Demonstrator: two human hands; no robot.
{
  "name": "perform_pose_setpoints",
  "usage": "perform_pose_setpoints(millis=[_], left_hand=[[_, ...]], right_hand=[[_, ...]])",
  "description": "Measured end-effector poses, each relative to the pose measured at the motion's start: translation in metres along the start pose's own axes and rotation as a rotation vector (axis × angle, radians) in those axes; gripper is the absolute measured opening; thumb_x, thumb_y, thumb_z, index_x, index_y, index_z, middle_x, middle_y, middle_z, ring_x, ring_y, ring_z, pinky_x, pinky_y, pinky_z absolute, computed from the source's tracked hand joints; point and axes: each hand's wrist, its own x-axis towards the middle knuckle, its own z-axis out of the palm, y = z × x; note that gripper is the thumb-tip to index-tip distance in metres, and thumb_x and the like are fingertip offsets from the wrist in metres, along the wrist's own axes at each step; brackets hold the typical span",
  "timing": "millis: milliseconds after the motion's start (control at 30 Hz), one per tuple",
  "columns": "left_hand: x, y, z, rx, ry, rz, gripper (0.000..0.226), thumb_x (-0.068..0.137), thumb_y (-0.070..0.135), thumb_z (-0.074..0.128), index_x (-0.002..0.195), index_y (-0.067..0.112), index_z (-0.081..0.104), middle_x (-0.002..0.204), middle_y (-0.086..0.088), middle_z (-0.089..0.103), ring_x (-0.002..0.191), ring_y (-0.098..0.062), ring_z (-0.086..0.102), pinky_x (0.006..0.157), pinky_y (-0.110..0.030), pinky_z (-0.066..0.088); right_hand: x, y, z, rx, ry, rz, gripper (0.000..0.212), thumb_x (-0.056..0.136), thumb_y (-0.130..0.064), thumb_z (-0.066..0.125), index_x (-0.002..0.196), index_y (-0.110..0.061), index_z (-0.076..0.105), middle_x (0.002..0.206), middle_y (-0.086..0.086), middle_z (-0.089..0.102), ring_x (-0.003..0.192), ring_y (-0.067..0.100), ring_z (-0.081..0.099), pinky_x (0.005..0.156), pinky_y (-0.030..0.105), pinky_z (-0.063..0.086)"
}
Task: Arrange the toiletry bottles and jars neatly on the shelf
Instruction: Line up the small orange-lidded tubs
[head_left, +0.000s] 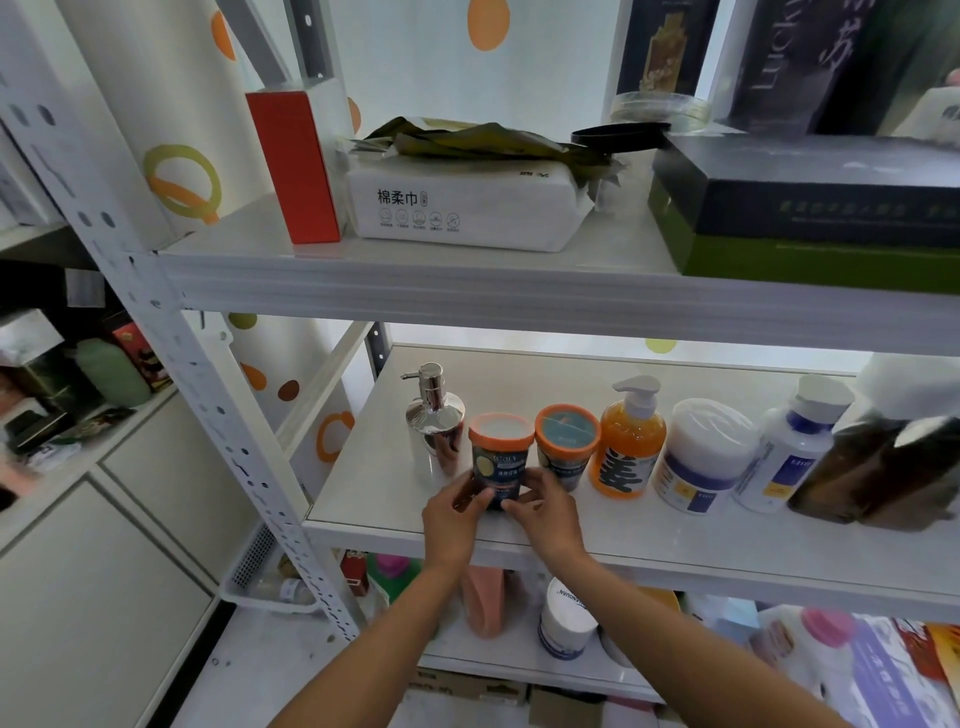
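On the middle shelf (384, 483) a row of toiletries runs left to right: a chrome pump dispenser (435, 423), an orange-lidded jar (500, 460), a second orange-lidded jar (566, 441), an orange pump bottle (629, 441), a white tub with a purple band (701, 457), a white bottle (795, 447) and a brown bottle (878, 467). My left hand (454, 519) and my right hand (545, 512) grip the first orange-lidded jar at its base from either side. It stands upright near the shelf's front.
The upper shelf (519, 291) carries a red box (296, 166), a white tissue pack (462, 202) and a dark box (810, 208). More containers crowd the lower shelf (519, 660). A perforated white upright (228, 431) stands left of my arms.
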Motion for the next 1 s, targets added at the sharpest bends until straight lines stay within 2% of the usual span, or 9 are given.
perform_pose_setpoints(millis=[67,200,367,533,600,733,833,1000], left_hand=[[0.001,-0.003,0.002,0.052,-0.048,0.004,0.031,0.086,0.010,0.065,0.117,0.011,0.065,0.105,0.001,0.068,0.095,-0.010,0.062,0.074,-0.001,0.042],[0.006,-0.005,0.007,0.142,-0.070,0.034,0.023,0.088,0.009,0.061,0.111,0.011,0.064,0.103,-0.005,0.068,0.095,-0.017,0.063,0.081,-0.022,0.047],[0.017,-0.004,0.012,0.274,-0.058,0.092,0.016,0.092,0.010,0.053,0.105,0.008,0.062,0.102,-0.010,0.067,0.095,-0.022,0.060,0.081,-0.030,0.048],[0.018,0.003,0.024,0.195,0.070,-0.041,0.017,0.092,0.009,0.053,0.103,0.006,0.066,0.102,-0.012,0.068,0.098,-0.025,0.061,0.075,-0.025,0.040],[0.019,0.005,0.027,0.164,0.126,-0.091,0.018,0.092,0.011,0.055,0.104,0.008,0.068,0.105,-0.012,0.069,0.099,-0.025,0.062,0.075,-0.024,0.040],[0.021,0.006,0.033,0.188,0.204,-0.128,0.025,0.093,0.011,0.052,0.113,0.008,0.067,0.114,-0.012,0.067,0.106,-0.027,0.061,0.085,-0.028,0.044],[0.015,0.001,0.037,0.179,0.233,-0.103,0.033,0.093,0.009,0.051,0.124,0.013,0.060,0.123,-0.008,0.064,0.113,-0.024,0.060,0.096,-0.032,0.044],[0.016,-0.003,0.034,0.188,0.172,-0.040,0.037,0.093,0.006,0.047,0.127,0.015,0.057,0.124,-0.007,0.064,0.113,-0.025,0.060,0.098,-0.036,0.047]], right_hand=[[0.000,0.003,0.000,-0.045,0.039,-0.002,0.040,0.079,-0.009,0.071,0.115,-0.015,0.054,0.116,0.003,0.065,0.096,0.016,0.063,0.084,0.029,0.052],[0.002,0.006,0.006,-0.088,0.103,0.033,0.033,0.082,-0.015,0.069,0.113,-0.013,0.058,0.114,0.005,0.067,0.103,0.021,0.063,0.090,0.033,0.050],[0.009,0.001,0.015,-0.044,0.191,0.093,0.031,0.083,-0.020,0.068,0.113,-0.013,0.062,0.116,0.004,0.067,0.109,0.022,0.061,0.092,0.032,0.046],[0.014,-0.001,0.025,0.018,0.281,0.167,0.023,0.087,-0.019,0.062,0.110,-0.014,0.064,0.113,0.005,0.068,0.105,0.022,0.062,0.084,0.026,0.041],[0.016,0.000,0.027,0.029,0.295,0.182,0.022,0.088,-0.019,0.061,0.110,-0.015,0.065,0.114,0.004,0.069,0.105,0.021,0.063,0.085,0.026,0.042],[0.019,0.003,0.030,0.008,0.284,0.185,0.030,0.089,-0.017,0.060,0.119,-0.019,0.063,0.119,0.001,0.067,0.110,0.021,0.061,0.092,0.031,0.044],[0.021,0.006,0.030,-0.132,0.244,0.140,0.044,0.089,-0.016,0.058,0.131,-0.026,0.053,0.115,-0.001,0.067,0.107,0.019,0.061,0.092,0.031,0.047],[0.022,0.008,0.032,-0.301,0.248,0.088,0.044,0.091,-0.017,0.052,0.133,-0.032,0.051,0.115,0.000,0.066,0.103,0.019,0.060,0.087,0.032,0.049]])
